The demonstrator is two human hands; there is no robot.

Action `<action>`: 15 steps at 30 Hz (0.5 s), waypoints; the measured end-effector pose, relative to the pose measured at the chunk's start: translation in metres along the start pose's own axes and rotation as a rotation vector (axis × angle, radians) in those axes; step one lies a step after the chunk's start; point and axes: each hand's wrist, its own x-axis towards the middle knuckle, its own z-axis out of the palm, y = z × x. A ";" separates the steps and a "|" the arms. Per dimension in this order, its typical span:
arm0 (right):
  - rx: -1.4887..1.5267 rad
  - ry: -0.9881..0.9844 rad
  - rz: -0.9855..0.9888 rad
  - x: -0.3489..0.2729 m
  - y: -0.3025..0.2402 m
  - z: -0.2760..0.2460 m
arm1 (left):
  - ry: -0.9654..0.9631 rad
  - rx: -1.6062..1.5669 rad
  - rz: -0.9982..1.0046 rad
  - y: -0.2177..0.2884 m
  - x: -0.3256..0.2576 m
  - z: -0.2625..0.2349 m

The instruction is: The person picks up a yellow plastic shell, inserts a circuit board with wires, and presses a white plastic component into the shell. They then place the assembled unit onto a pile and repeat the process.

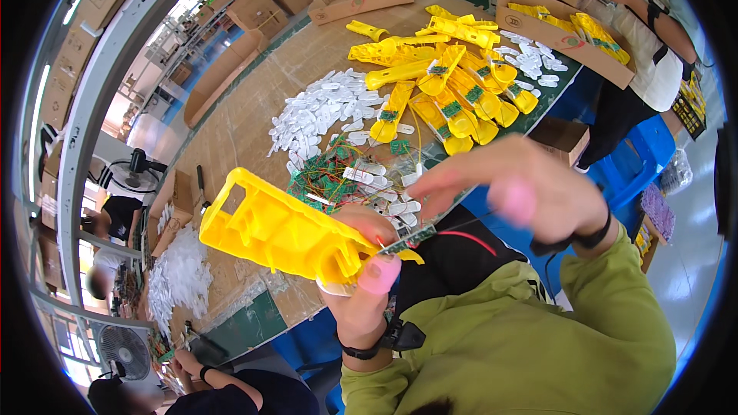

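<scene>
My left hand (361, 300) is closed round the narrow end of a yellow plastic housing (265, 230), whose ribbed hollow inside faces up. At its fingertips a small green circuit board (407, 241) stands edge-on, and a red wire (469, 237) trails from it to the right. My right hand (530, 192) is raised to the right of the board, smeared by motion. Its index finger stretches left, apart from the thumb, and nothing shows between them. Just beyond my hands lies a tangle of green boards and wires (334, 173) among white plastic pieces (369, 177).
Yellow housings (453, 77), several with boards in them, are heaped at the far right. White plastic pieces (323, 107) lie mid-table, clear ones (181, 273) at left. A screwdriver (201, 184) lies near a cardboard box (173, 207). Co-workers sit at lower left and stand at upper right.
</scene>
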 end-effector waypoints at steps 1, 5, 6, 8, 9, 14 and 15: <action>0.152 -0.010 0.036 0.004 0.004 -0.006 | -0.037 -0.011 -0.019 0.001 -0.002 0.000; 0.032 -0.149 -0.019 0.012 0.004 -0.006 | -0.059 -0.064 -0.057 -0.003 -0.004 0.002; -0.066 -0.261 -0.098 0.011 0.006 -0.002 | -0.061 -0.081 -0.087 -0.002 -0.004 0.004; -0.037 -0.209 -0.127 0.002 0.011 0.007 | -0.059 -0.096 -0.118 -0.001 -0.005 0.006; 0.025 -0.153 -0.110 -0.001 0.009 0.010 | -0.060 -0.099 -0.121 -0.001 -0.007 0.007; -0.029 0.004 -0.173 -0.013 0.010 0.025 | -0.082 -0.101 -0.151 0.000 -0.013 0.008; -0.053 0.032 -0.177 -0.014 0.008 0.027 | -0.046 -0.056 -0.161 -0.001 -0.014 0.007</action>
